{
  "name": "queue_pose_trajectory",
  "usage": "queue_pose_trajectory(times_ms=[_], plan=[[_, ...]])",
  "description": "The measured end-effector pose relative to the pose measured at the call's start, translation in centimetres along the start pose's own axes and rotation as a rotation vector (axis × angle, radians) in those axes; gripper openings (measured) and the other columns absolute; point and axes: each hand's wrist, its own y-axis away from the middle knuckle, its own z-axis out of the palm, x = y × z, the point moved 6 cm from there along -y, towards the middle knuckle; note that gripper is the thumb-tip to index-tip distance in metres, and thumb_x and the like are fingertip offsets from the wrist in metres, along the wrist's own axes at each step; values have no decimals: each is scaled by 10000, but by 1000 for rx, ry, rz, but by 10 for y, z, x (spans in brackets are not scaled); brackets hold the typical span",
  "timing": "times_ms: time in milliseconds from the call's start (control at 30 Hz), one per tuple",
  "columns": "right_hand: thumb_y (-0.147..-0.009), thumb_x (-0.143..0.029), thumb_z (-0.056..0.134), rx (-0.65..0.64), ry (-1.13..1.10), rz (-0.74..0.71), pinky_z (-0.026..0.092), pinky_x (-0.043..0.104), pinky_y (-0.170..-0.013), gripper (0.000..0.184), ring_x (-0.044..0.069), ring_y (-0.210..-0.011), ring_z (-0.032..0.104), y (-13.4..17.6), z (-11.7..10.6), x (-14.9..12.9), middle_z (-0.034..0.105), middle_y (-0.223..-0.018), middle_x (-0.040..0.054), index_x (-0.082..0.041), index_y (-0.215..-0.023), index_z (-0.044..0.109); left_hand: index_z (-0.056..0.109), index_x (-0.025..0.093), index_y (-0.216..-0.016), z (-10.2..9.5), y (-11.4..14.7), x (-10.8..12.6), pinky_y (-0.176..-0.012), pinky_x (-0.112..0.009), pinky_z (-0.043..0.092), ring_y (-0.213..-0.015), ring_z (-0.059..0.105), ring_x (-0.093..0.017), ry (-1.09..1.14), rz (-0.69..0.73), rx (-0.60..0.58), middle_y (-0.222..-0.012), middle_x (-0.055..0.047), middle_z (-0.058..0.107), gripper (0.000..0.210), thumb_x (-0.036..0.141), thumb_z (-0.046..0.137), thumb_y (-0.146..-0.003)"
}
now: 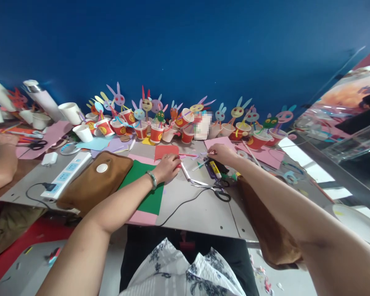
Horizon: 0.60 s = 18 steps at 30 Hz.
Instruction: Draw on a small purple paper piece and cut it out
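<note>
My left hand point(168, 167) has curled fingers over the front edge of a red sheet of paper point(166, 153), beside green paper point(142, 197). A pale pen-like stick point(185, 171) with a red end lies against its fingertips; whether they grip it is hidden. My right hand point(223, 155) reaches over the table with its fingers pinched together. What they hold is too small to make out. Close below it lie a yellow glue stick point(215, 169) and a thin pale strip point(200, 165). Open scissors point(214, 189) with black handles rest between my arms.
Red paper cups with paper rabbit faces point(157, 132) line the blue wall. Left are a brown pouch-like item point(94, 181), a power strip point(68, 174) and another person's hand point(3, 144). A second brown item point(265, 222) hangs over the edge under my right arm. A cable crosses the table.
</note>
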Motion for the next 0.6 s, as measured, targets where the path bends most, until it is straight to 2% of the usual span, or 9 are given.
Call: queue_pose_trajectory(times_ms=[100, 167, 333, 433, 600], plan=[[-869, -262, 572, -31, 40, 10, 477, 314, -820, 285, 252, -959, 675, -28, 13, 3, 760, -1077, 118, -167, -1058, 763, 648, 166, -1133, -4, 1, 2, -1027, -438, 422, -1185, 540, -286, -29, 29, -14, -1197, -137, 613, 274, 272, 477, -947], [-826, -263, 615, -87, 59, -8, 468, 302, -786, 249, 252, -923, 682, -40, 20, 4, 773, -1025, 100, -186, -991, 783, 649, 167, -1140, -6, 1, 2, -1031, -440, 421, -1193, 536, -286, -45, 38, -17, -1201, -137, 608, 287, 282, 458, -959], [-788, -276, 640, -168, 83, -45, 437, 275, -704, 208, 247, -874, 689, -54, 28, 7, 777, -969, 114, -174, -890, 790, 646, 151, -1165, -5, 1, 2, -1024, -439, 432, -1186, 534, -286, -80, 41, -40, -1212, -147, 599, 318, 277, 424, -976], [-790, -289, 639, -160, 67, -60, 423, 272, -675, 192, 237, -833, 682, -54, 29, 8, 773, -928, 113, -167, -845, 777, 637, 170, -1204, -4, 2, 3, -1017, -439, 438, -1192, 529, -284, -89, 52, -49, -1260, -153, 577, 338, 278, 400, -990], [-781, -297, 649, -53, -30, -41, 409, 258, -646, 159, 210, -786, 653, -51, 22, 9, 757, -852, 83, -172, -833, 732, 602, 254, -1297, -2, 5, 7, -1033, -445, 427, -1252, 500, -276, -83, 95, -73, -1347, -140, 530, 368, 260, 381, -1003]])
